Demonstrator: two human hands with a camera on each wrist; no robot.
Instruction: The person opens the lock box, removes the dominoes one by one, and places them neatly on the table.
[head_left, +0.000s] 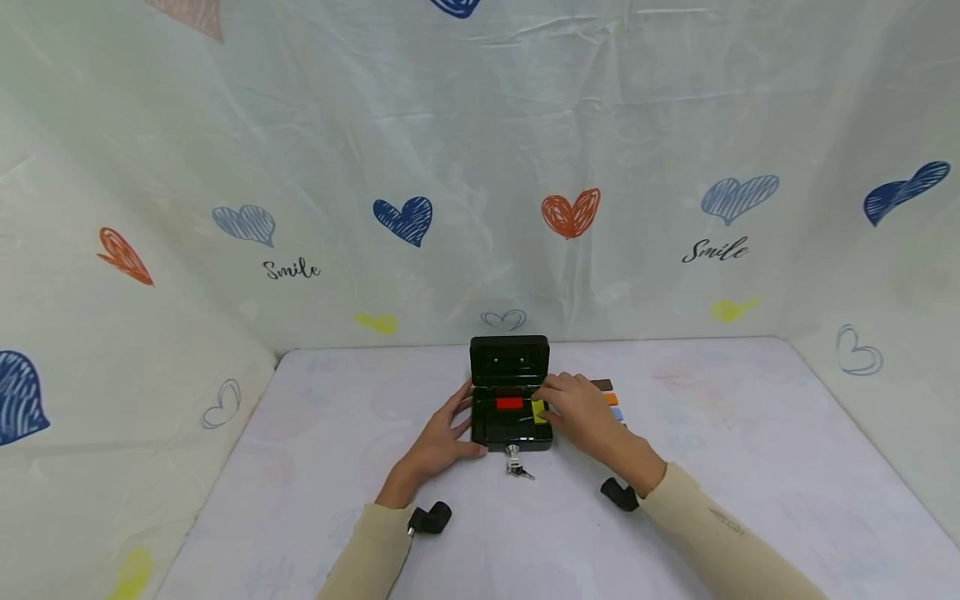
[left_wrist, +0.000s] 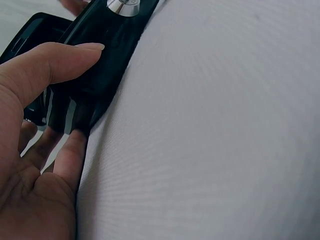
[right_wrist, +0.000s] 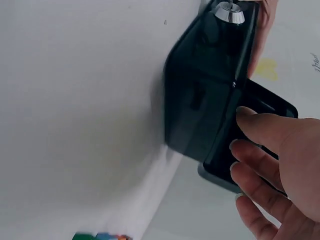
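Observation:
A black cash box (head_left: 512,435) stands with its lid (head_left: 510,361) raised. At its left side is my left hand (head_left: 437,446), thumb against the front and fingers along the side wall, gripping the corner. A red block (head_left: 509,403) lies inside the box. Toward the right of the interior, a yellow block (head_left: 538,412) shows between the thumb and fingertips of my right hand (head_left: 580,412). The right wrist view has those fingers over the box's rim, with the yellow block hidden. Keys (head_left: 517,469) hang from the silver lock (right_wrist: 230,12) on the front.
To the right of the box, partly behind my right hand, lie a brown block (head_left: 602,385), an orange block (head_left: 611,399) and a blue block (head_left: 617,413). A green block (right_wrist: 83,236) shows in the right wrist view. A patterned sheet (head_left: 480,275) hangs behind the white table (head_left: 337,400).

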